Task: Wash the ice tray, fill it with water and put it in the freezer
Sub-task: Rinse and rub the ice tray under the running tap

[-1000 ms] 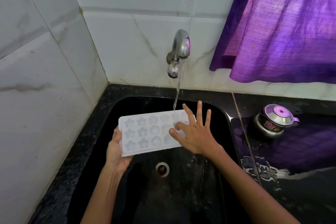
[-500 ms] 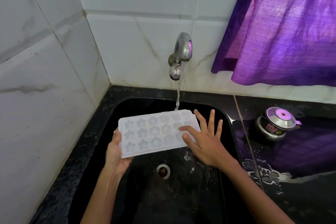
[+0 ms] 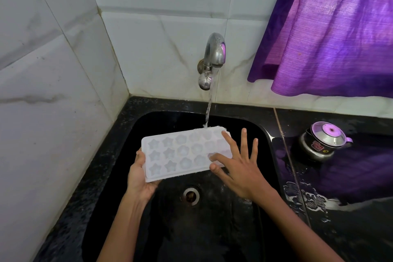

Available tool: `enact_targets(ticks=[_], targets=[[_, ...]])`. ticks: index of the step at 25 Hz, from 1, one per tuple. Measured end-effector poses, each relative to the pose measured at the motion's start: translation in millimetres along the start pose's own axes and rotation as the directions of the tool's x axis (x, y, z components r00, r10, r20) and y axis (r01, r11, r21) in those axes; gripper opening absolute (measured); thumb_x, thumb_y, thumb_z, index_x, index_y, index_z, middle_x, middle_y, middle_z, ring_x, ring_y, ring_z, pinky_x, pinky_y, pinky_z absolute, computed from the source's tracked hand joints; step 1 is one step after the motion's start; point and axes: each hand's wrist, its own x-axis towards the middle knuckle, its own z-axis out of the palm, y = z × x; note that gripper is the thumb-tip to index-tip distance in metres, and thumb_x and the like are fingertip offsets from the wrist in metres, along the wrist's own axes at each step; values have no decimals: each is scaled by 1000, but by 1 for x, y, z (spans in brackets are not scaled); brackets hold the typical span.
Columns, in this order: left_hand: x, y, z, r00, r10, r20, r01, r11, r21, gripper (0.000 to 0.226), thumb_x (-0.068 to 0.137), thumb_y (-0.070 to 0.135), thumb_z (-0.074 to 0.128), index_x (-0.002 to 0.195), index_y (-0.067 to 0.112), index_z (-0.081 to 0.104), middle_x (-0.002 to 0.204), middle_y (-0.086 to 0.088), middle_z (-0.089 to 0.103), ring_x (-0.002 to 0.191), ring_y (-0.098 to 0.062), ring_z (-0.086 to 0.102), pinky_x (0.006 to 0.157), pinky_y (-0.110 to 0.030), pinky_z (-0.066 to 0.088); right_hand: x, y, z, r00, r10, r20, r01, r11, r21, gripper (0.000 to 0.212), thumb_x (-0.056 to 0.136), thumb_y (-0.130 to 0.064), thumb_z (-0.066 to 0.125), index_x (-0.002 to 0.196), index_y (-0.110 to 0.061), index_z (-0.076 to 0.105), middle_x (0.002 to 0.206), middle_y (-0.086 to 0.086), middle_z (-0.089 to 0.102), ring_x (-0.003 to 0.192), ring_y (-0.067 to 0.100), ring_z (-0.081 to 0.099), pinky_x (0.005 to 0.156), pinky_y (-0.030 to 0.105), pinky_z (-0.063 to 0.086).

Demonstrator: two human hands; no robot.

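Since a second ago, shifted slightly: one white ice tray [image 3: 182, 152] now nearer the stream's edge, water [image 3: 208, 110] from the one steel tap [image 3: 212, 59] striking its far rim. Held over the black sink [image 3: 240, 229], gripped at its near-left end by the left hand [image 3: 140, 178]. Right hand [image 3: 238, 166] spread flat, fingers straight, touching the tray's right end. Eighteen moulds, three rows of six. One small steel kettle [image 3: 323, 141] on the counter.

Head cam, down at sink [image 3: 263, 134].
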Motion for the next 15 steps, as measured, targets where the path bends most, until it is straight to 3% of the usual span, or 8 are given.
enact_targets(ticks=[5, 12, 15], targets=[[1, 1, 0, 1000, 1, -1, -1, 1000, 0, 38, 101, 44, 27, 110, 26, 59, 95, -5, 76, 85, -28, 72, 60, -46, 60, 1, 3, 3, 999, 6, -42, -12, 988, -152, 77, 81, -75, -5, 120, -47, 54, 155, -2, -18, 134, 33, -41, 102, 55, -35], [1, -1, 4, 1000, 15, -14, -14, 999, 45, 40, 100, 44, 29, 126, 25, 53, 113, -8, 69, 101, -31, 66, 72, -51, 58, 3, -2, 1, 999, 36, 8, -35, 989, -145, 80, 76, -79, -7, 125, -49, 48, 152, -2, -26, 129, 32, -47, 98, 55, -38], [-1, 1, 4, 999, 36, -17, -35, 998, 55, 41, 101, 44, 28, 127, 25, 53, 110, -6, 70, 98, -30, 67, 67, -46, 60, 0, -5, 2, 999, 50, -6, -50, 990, -135, 83, 75, -80, -8, 122, -47, 52, 152, -2, -25, 129, 32, -48, 98, 54, -39]])
